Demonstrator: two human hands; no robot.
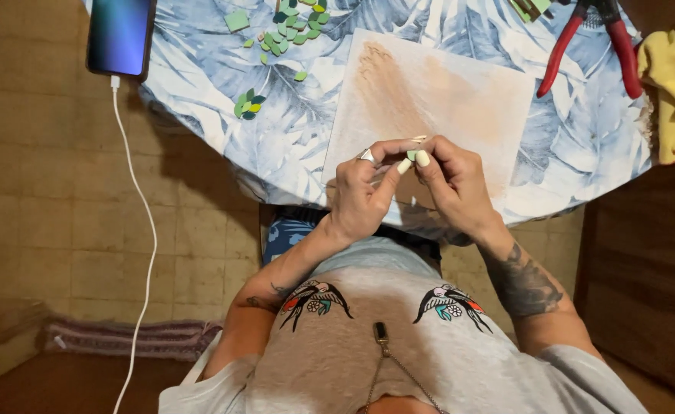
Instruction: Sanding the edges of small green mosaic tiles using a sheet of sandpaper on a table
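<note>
My left hand point(362, 193) and my right hand point(452, 182) meet over the near edge of a pale square board point(445, 100) lying on the table. Together their fingertips pinch a tiny green tile piece point(412, 156), and a thin light stick pokes out just above it. Which hand carries the stick I cannot tell. A ring sits on a left finger. Small green tile pieces point(287, 27) lie scattered on the blue leaf-print tablecloth point(276, 130) at the far left of the board.
Red-handled pliers point(590, 42) rest at the far right of the table beside a yellow cloth point(674, 84). A phone point(119, 34) lies at the table's left edge with a white cable point(147, 230) hanging to the tiled floor. A striped rug point(123, 337) lies below.
</note>
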